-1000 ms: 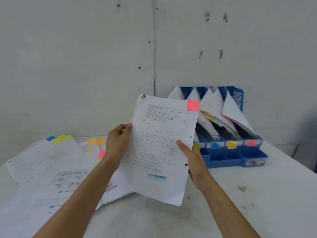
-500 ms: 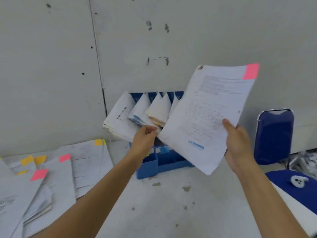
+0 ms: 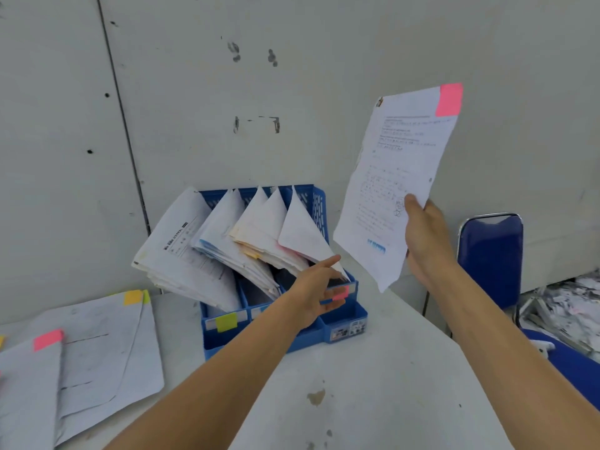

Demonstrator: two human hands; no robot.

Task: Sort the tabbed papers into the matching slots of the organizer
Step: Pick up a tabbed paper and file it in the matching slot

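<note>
Right hand [image 3: 422, 241] pinching pink-tabbed paper [image 3: 399, 177] (aloft), left hand [image 3: 316, 287] open

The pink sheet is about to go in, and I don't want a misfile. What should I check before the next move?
1. Grip: right hand pinches the pink-tabbed sheet by its edge: ok.
2. Match: its pink tab and the pink label on the organizer's rightmost slot agree: ok.
3. Slot opened: left hand, fingers straight, is at that slot's papers; gap made: cannot tell.
4. Sheet above slot: it is held high, right of the organizer: not ok.
</note>
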